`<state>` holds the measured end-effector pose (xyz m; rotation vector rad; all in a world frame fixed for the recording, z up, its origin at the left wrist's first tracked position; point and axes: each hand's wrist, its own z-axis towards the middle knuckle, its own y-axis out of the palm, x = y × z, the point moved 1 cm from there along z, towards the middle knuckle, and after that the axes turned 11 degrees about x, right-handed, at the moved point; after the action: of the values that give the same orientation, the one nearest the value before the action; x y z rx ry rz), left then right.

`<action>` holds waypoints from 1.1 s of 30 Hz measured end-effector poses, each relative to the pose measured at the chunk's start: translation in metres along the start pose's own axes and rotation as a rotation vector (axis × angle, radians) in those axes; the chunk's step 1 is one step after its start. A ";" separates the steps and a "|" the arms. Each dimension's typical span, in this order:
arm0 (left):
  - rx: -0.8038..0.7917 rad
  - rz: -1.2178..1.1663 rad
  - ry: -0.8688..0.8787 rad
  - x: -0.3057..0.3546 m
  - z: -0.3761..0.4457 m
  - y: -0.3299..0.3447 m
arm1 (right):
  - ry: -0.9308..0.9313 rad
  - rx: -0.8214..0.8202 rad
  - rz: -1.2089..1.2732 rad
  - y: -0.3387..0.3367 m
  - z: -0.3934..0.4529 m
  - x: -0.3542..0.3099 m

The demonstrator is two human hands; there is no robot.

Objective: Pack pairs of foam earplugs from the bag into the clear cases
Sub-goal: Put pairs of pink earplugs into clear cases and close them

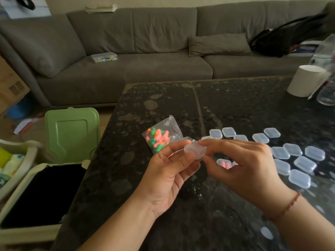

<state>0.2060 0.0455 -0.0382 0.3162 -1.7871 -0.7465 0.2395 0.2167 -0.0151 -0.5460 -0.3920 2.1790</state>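
Observation:
A clear plastic bag (161, 135) of green, orange and pink foam earplugs lies on the dark stone table (226, 105), just beyond my hands. Above the table, both hands pinch one small clear case (195, 150): my left hand (169, 173) holds its left side, while my right hand (241, 166) grips its right edge with fingertips. Whether that case is open I cannot tell. Beneath my right hand sits a case holding pink earplugs (224, 163). Several clear cases (297, 160) are scattered to the right.
A green-lidded bin (71, 134) with a black liner stands open left of the table. At the far right corner are a white cylinder (306, 81) and clear bottles (327, 95). Behind the table runs a grey sofa (145, 51).

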 end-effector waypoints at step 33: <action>0.460 0.187 -0.034 0.070 0.012 -0.045 | 0.470 -0.585 -0.242 0.025 -0.010 -0.003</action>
<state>0.1638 -0.0235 -0.0160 0.4334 -1.9793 -0.2032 0.2296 0.2002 -0.0347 -1.2306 -0.7909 1.6186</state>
